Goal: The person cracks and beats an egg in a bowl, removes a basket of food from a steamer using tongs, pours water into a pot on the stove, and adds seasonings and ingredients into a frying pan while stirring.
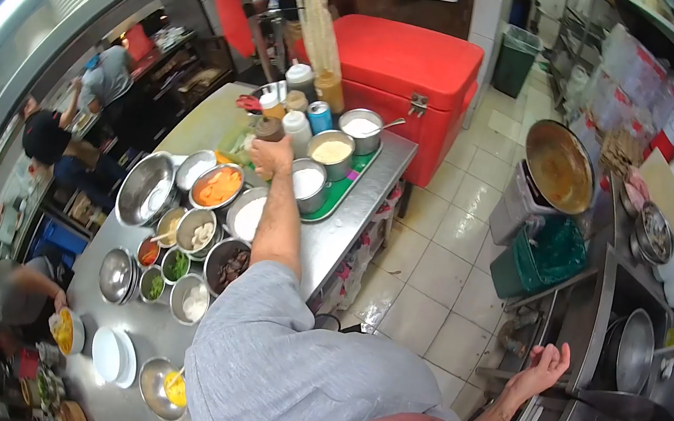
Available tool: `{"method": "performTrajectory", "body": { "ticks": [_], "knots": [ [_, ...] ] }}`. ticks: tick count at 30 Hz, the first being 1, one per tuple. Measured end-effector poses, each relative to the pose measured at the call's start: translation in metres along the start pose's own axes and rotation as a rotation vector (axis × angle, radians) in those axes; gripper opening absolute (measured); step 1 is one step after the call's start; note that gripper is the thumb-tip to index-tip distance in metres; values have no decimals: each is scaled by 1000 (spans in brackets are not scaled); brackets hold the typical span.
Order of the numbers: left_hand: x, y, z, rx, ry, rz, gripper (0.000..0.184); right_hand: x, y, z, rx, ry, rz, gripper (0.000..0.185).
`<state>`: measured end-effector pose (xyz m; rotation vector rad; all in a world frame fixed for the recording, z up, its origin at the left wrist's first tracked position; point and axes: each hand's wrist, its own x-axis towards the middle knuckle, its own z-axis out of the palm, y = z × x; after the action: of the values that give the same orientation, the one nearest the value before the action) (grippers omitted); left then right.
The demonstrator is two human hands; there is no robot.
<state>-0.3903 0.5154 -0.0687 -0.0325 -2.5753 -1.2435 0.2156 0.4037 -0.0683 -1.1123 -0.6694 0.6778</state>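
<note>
My left hand (pixel 272 157) reaches across the steel table and is closed around a small brown jar (pixel 269 128) among several bottles. Close to it stand a white squeeze bottle (pixel 297 130), a blue can (pixel 320 116) and a pot of pale yellow powder (pixel 331 151). Below the wrist are a bowl of orange slices (pixel 216 186) and a pot of white powder (pixel 249 215). My right hand (pixel 539 373) hangs in the air beside the stove, its fingers loosely bent and apart, with nothing in it.
A red cooler (pixel 402 63) stands beyond the table. To the right are a green bin (pixel 544 254), a large wok (pixel 559 167) and a pan (pixel 634 351) by the stove. A bowl with yellow egg (pixel 164 388) sits near my body. Other people work at the left.
</note>
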Motion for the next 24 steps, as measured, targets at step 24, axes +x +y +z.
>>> {"method": "performTrajectory", "body": {
  "ticks": [24],
  "knots": [
    [-411, 148, -199, -1594, -1485, 771, 60, -42, -137, -384, -1723, 836, 73, 61]
  ]
}}
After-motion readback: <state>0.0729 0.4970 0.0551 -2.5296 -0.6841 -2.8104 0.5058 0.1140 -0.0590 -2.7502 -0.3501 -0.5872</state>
